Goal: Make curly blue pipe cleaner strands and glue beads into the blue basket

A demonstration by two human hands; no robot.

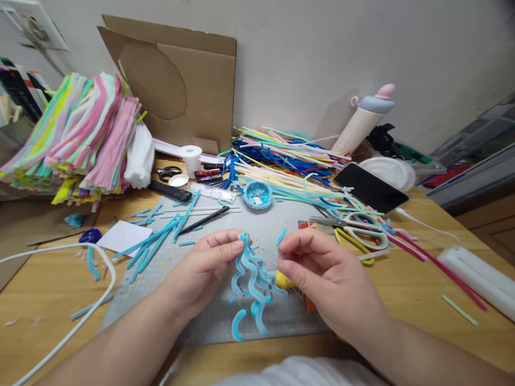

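My left hand (pixel 213 262) is closed, thumb and forefinger pinching the top of a bunch of wavy light-blue pipe cleaners (pixel 254 276) whose curled strands hang down. Facing it, my right hand (pixel 317 262) pinches a short blue pipe cleaner piece (pixel 281 236) that sticks up from the fingertips. A yellow rounded object (pixel 283 280) shows just under the right fingers, mostly hidden by that hand. One loose curl of blue pipe cleaner (pixel 238 325) lies below the bunch. Behind both hands sits a blue fuzzy bowl-shaped piece (pixel 258 195) with a small white bit inside.
Underneath is a grey cutting mat (pixel 161 316). Cut blue pipe cleaners (pixel 155 249) and a black pen (pixel 204 220) lie left. Scissors (pixel 358 224), a phone (pixel 372 187) and a tilted bottle (pixel 362 123) are right. Pipe cleaner bundles (pixel 88 134) and cardboard (pixel 209 80) stand behind.
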